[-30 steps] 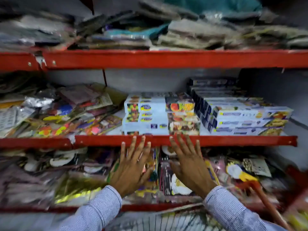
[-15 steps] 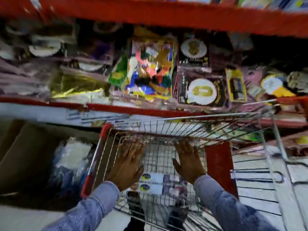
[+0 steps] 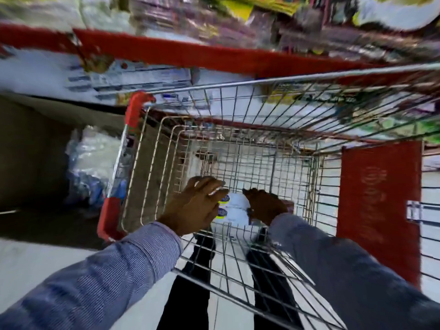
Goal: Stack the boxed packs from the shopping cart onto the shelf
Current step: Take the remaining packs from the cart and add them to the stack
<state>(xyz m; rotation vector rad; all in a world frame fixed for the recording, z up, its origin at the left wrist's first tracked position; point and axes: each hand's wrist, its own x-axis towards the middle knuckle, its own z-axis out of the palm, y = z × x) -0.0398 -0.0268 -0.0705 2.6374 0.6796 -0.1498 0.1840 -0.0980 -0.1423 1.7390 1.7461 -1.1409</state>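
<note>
At centre frame, inside the wire shopping cart (image 3: 238, 148), both hands flank the white boxed packs (image 3: 234, 208) on its floor. The left hand (image 3: 195, 206) curls half open against their left edge; the right hand (image 3: 265, 204) closes over their right edge. Whether either grips, I cannot tell.

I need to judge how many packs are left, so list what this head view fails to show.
- Boxed packs: only a white strip with blue logos shows; the left hand and right hand cover the rest, so no count.
- Fingers of the right hand: curled down out of sight, so the grip is unclear.
- Shelf goods: smeared by motion blur and cut by the top edge.
- Shopping cart: its right side runs off the frame.
</note>
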